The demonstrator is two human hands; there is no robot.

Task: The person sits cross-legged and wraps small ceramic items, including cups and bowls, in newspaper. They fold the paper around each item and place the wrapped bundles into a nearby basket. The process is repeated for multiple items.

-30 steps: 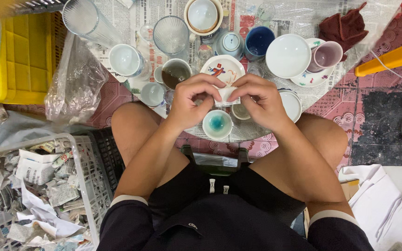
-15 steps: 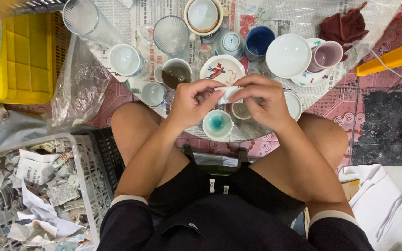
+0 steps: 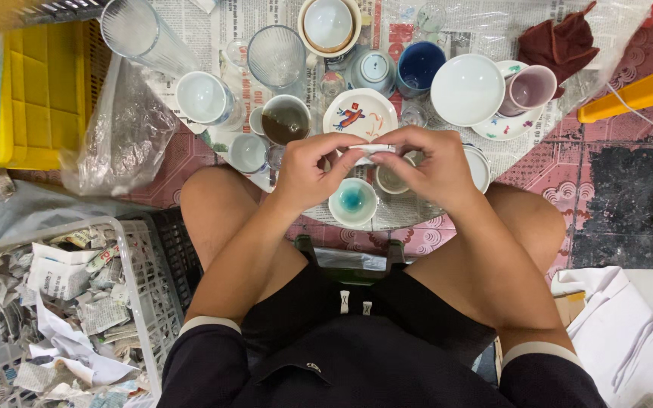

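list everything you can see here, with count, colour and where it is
small white folded piece: one, white, pinched between both hands
small ceramic cup with teal inside: one, white and teal, just below the hands
round white plate with red and blue painting: one, just above the hands
large plain white bowl: one, upper right
dark blue cup: one, top centre
clear ribbed glass: one, top centre-left
dark red cloth: one, top right
yellow plastic crate: one, upper left
white plastic basket of crumpled newspaper: one, lower left
newspaper sheets: under the dishes
left hand: fingers on the white piece
right hand: fingers on the white piece
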